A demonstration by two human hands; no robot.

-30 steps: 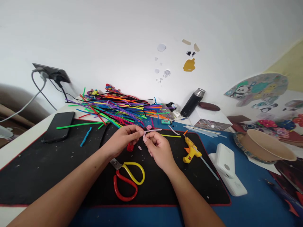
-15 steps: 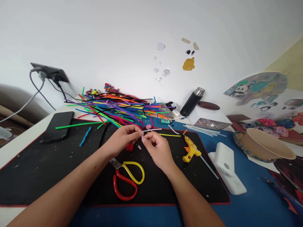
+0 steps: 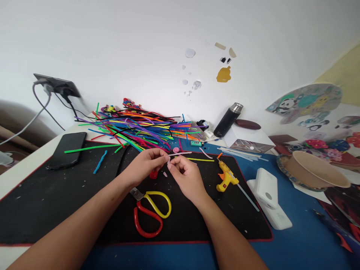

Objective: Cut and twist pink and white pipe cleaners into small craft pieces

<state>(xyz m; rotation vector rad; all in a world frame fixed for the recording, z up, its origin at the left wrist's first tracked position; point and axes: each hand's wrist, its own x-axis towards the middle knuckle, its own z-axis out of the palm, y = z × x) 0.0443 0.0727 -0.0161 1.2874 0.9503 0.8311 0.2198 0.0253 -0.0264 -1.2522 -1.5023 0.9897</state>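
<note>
Over the black mat point(image 3: 70, 210), my left hand point(image 3: 149, 164) and my right hand point(image 3: 189, 178) meet fingertip to fingertip. Both pinch a pale pink pipe cleaner point(image 3: 181, 154); one end sticks out to the right and a short bent part shows between the fingers. Beneath my hands lie a small red piece point(image 3: 153, 174) and a small pink piece point(image 3: 165, 174). A pink coil point(image 3: 176, 150) rests just beyond them. Scissors point(image 3: 153, 213) with one red and one yellow handle lie closer to me, their blades partly covered by my left forearm.
A heap of coloured pipe cleaners point(image 3: 140, 129) lies at the back. To the right are a yellow glue gun point(image 3: 227, 178), white power banks point(image 3: 268, 195), a black thermos point(image 3: 228, 120) and a beige bowl point(image 3: 317, 168). A phone point(image 3: 67, 150) and a blue twisted piece point(image 3: 100, 162) lie left.
The view has shifted very slightly. Both hands keep their pinch on the pink pipe cleaner, in almost the same pose.
</note>
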